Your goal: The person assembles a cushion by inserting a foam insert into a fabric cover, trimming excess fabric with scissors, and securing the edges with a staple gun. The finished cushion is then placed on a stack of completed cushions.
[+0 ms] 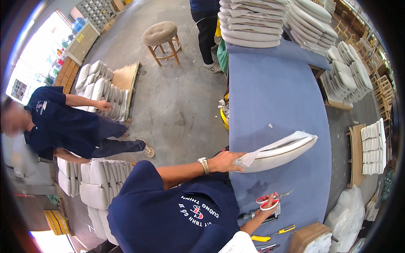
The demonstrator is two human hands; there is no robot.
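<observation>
Blue cloth covers the long desk [278, 97] that fills this upholstery shop, and at its near end the right hand [266, 209] has its fingers curled through the red-and-white handles of a pair of scissors [272, 200], blades lifted just above the cloth, beside a yellow-handled tool [284, 230]. Further along, the left hand [225, 161] closes its fingers on the end of a curved white cushion [280, 152] with loose fabric, tipped on edge so its underside faces the person. Beyond, finished cushions [253, 25] stack up at the far end, with a round stool [160, 36] on the floor.
</observation>
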